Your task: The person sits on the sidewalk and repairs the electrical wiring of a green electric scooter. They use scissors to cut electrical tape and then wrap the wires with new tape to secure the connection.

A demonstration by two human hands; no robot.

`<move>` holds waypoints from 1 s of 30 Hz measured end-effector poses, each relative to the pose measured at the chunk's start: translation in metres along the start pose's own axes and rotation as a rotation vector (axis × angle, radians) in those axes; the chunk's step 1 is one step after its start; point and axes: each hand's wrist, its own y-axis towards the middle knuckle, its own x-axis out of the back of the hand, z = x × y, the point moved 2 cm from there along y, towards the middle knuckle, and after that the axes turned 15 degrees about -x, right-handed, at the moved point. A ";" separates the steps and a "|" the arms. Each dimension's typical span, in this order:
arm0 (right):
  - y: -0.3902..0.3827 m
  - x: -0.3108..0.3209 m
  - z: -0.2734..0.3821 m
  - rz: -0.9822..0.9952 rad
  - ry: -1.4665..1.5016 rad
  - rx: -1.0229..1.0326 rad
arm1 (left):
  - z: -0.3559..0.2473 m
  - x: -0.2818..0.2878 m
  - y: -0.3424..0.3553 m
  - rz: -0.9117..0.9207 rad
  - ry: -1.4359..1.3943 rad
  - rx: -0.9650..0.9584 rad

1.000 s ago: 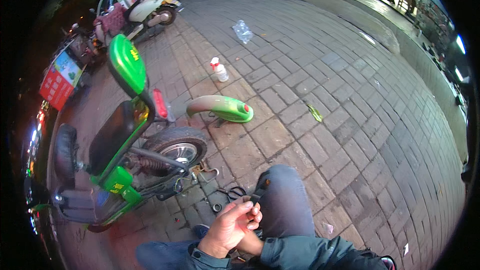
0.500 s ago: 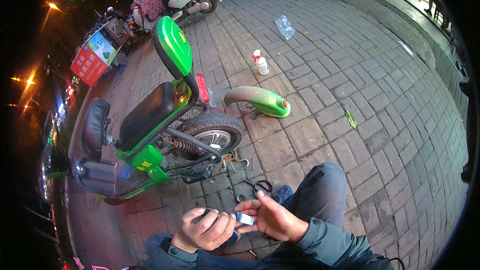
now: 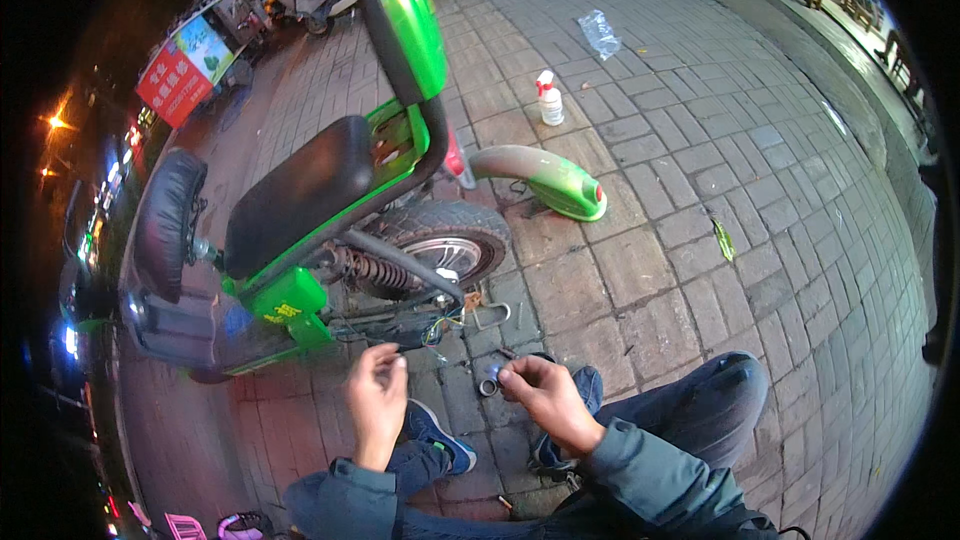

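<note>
Coloured wires (image 3: 431, 333) hang exposed beneath the green scooter (image 3: 300, 205); the left hand (image 3: 377, 402), fingers curled, could snag them. Whether it or the right hand (image 3: 545, 395), fingers bunched beside the dark ring (image 3: 487, 393), grips anything, I cannot tell.

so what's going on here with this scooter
Someone's left hand is raised near the loose wires at the rear of a green scooter. The right hand is beside a small dark ring in this view. What either hand holds, if anything, is too blurred to tell. A curved green fender lies detached near the rear wheel, and a white spray bottle stands beyond it.
</note>
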 end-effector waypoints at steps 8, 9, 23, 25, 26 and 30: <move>0.107 -0.050 -0.025 -0.317 -0.286 0.053 | 0.066 -0.055 0.014 0.201 -0.093 0.011; 0.113 -0.053 -0.024 -0.316 -0.289 0.028 | 0.067 -0.056 0.015 0.204 -0.091 0.009; 0.122 -0.080 -0.048 -0.457 -0.405 0.258 | 0.077 -0.066 0.017 0.219 -0.105 0.119; 0.124 -0.081 -0.047 -0.450 -0.385 0.276 | 0.074 -0.066 0.019 0.204 -0.076 0.096; 0.126 -0.081 -0.046 -0.440 -0.362 0.264 | 0.073 -0.066 0.019 0.199 -0.060 0.079; 0.128 -0.080 -0.040 -0.265 -0.307 0.117 | 0.073 -0.066 0.019 0.182 -0.048 0.110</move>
